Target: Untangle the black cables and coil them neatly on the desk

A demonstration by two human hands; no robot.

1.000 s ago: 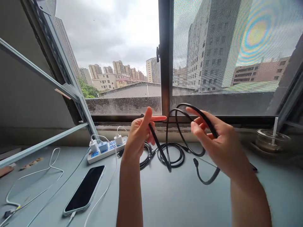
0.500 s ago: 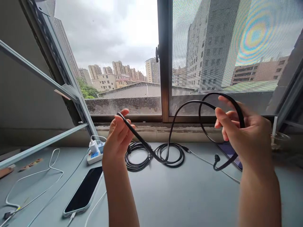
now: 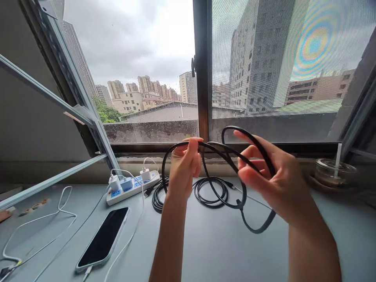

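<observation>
A black cable (image 3: pixel 217 150) runs in loose loops between my two hands above the desk. My left hand (image 3: pixel 185 166) pinches it between thumb and fingers, and one stretch hangs down behind that wrist. Loops of the same cable pass through my right hand (image 3: pixel 273 176), whose thumb and curled fingers hold them while the index finger stretches out. A connector end (image 3: pixel 239 203) dangles below, between the hands. Beyond them on the desk lie two coiled black cables, the right coil (image 3: pixel 210 203) in plain sight and the left coil (image 3: pixel 158 199) partly hidden by my left hand.
On the left, a phone (image 3: pixel 103 237) lies plugged into a white cord. Behind it is a white power strip (image 3: pixel 135 190) with several plugs. A lidded cup with a straw (image 3: pixel 335 172) stands at the back right. Metal shelf bars (image 3: pixel 53 92) cross the left side, before the window.
My left hand has moved right, closer to my right hand, which has shifted left and slightly down. The cable between them now hangs in tighter loops.
</observation>
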